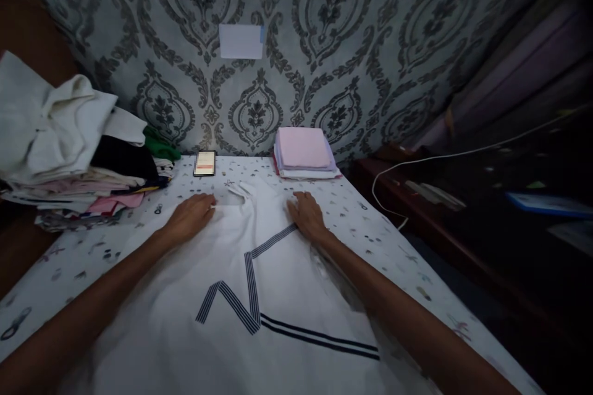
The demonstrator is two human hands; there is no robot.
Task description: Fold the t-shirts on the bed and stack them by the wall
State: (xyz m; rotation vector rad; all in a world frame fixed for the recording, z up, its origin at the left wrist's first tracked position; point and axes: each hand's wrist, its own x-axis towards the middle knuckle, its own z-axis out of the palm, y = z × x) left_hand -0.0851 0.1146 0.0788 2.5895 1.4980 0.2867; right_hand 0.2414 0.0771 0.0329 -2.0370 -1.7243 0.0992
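A white shirt [222, 265] with dark striped bands across its front lies spread over the bed, its collar [243, 192] at the far end. My left hand [191, 217] is at the shirt's upper left, fingers closed on the cloth near the shoulder. Opposite it, my right hand [307, 215] has its fingers bent and closed on the upper right edge, beside one end of a striped band. Soft creases run down from the collar between the two hands. The lower part of the shirt is blurred.
Piled clothes [92, 154] stand at the left. Against the patterned wall [259, 99] are a lit phone [204, 163] and a folded pink and white stack [304, 151]. A white cable [430, 159] hangs over dark furniture [393, 191] at the right, past the bed edge.
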